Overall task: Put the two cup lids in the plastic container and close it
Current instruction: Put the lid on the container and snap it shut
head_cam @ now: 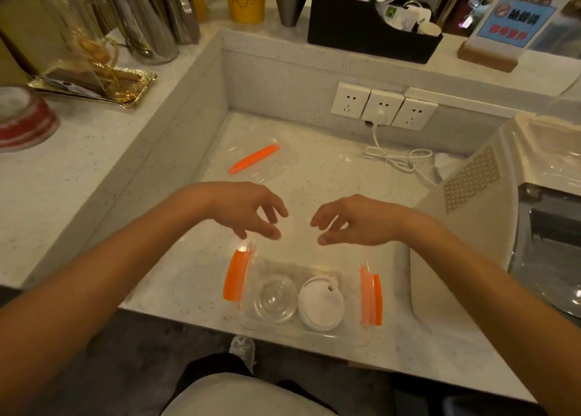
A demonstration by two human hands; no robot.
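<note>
- Left hand [248, 209] and right hand [349, 222]: each grip half-open, empty.
- Clear lid [276, 299] and white lid [320, 305] inside plastic container [314, 332] (cover [261, 161] lies apart): orange latches [234, 279] may misalign.

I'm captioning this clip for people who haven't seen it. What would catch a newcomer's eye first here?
Two bare hands, left hand and right hand, hover open over the pale speckled counter. Below them, at the near edge, sits a clear plastic container with orange clips, holding a clear cup lid and a white cup lid side by side. Farther back lies the clear container cover with an orange clip.
</note>
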